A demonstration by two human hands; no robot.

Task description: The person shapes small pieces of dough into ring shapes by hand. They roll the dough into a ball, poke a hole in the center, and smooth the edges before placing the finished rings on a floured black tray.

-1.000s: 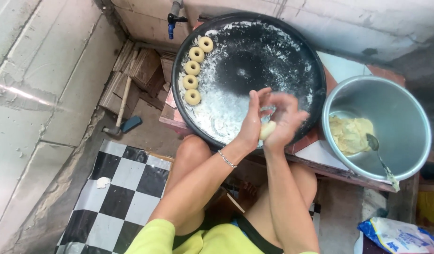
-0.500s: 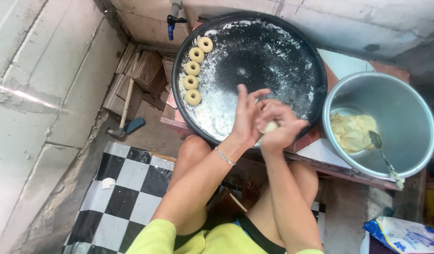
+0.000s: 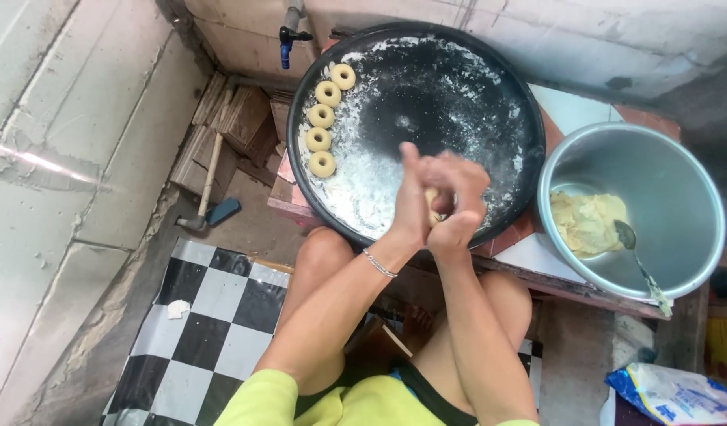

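Observation:
My left hand [image 3: 411,197] and my right hand [image 3: 460,199] are pressed together around a small piece of pale dough [image 3: 433,207], which shows only as a sliver between the palms. They hover over the near edge of a round black tray [image 3: 450,87] dusted with flour. Several ring-shaped dough pieces [image 3: 322,117] lie in a curved row along the tray's left rim. To the right, a metal bowl [image 3: 663,181] holds a lump of dough [image 3: 588,222] and a spoon [image 3: 638,258].
The tray and bowl rest on a low tiled table [image 3: 553,260] against a concrete wall. A blue tap [image 3: 288,35] sticks out above the tray. A hammer [image 3: 206,189] and wood scraps lie on the ground at left. A plastic bag [image 3: 679,394] lies at lower right.
Both hands have slid back and forth against each other around the dough and now sit slightly lower-left over the tray. The tray, rings and bowl have not moved.

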